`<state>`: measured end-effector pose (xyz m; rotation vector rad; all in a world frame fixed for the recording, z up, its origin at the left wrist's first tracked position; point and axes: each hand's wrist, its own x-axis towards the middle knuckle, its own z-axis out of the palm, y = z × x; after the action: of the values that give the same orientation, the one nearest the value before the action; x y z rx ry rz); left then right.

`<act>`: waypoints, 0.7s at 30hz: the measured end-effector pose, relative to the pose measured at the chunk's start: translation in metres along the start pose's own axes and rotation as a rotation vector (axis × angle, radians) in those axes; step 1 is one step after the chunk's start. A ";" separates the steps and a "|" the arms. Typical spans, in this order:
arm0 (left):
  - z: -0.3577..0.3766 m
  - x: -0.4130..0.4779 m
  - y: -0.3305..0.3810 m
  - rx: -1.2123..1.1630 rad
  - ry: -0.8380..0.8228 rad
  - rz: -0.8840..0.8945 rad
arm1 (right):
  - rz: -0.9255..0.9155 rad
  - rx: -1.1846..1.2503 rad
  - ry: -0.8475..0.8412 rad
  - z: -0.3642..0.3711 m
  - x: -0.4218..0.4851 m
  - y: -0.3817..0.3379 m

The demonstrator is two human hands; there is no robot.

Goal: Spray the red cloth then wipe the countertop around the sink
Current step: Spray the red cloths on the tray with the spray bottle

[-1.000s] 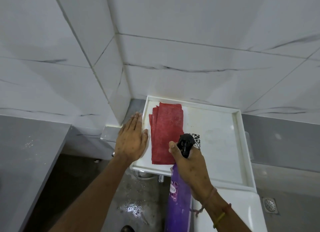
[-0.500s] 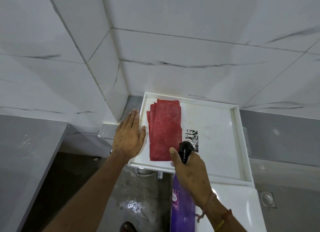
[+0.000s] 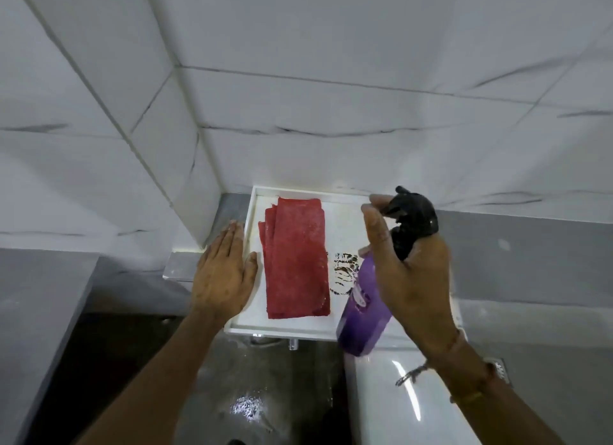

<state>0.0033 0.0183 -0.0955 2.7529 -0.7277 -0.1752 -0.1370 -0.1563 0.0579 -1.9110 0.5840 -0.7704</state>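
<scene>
A folded red cloth [image 3: 295,259] lies flat on the left half of a white rimmed countertop tray [image 3: 345,227] set in the wall corner. My left hand [image 3: 224,272] rests flat, fingers together, on the tray's left rim beside the cloth, holding nothing. My right hand [image 3: 411,272] is raised to the right of the cloth, wrapped around a purple spray bottle [image 3: 363,315] with a black trigger head [image 3: 409,219]; the nozzle points left, towards the cloth. A black patterned mark [image 3: 343,272] shows on the tray between cloth and bottle.
White marble-look wall tiles [image 3: 331,119] close in behind and left. A grey ledge [image 3: 36,298] stands at the left. A white glossy fixture [image 3: 398,401] sits below the tray. The wet grey floor [image 3: 252,395] lies beneath, with a floor drain [image 3: 501,370] at right.
My right hand lifted the spray bottle up and to the right, from the tray's front edge to beside the cloth. My left hand stayed on the tray's left rim.
</scene>
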 end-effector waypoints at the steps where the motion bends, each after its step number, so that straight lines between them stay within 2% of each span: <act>1: -0.001 0.000 0.001 0.003 0.003 -0.004 | -0.039 0.007 0.053 -0.006 0.009 0.001; 6: -0.007 -0.001 0.007 0.012 0.001 -0.006 | -0.182 0.015 0.243 -0.027 0.057 0.035; 12: -0.008 -0.002 0.007 0.019 -0.008 -0.011 | -0.204 0.041 0.355 -0.033 0.096 0.085; 21: -0.006 -0.001 0.006 0.028 -0.006 -0.021 | -0.127 0.002 0.295 -0.027 0.110 0.107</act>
<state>0.0010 0.0155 -0.0876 2.7882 -0.7084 -0.1797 -0.0885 -0.2923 0.0001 -1.8585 0.6441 -1.1462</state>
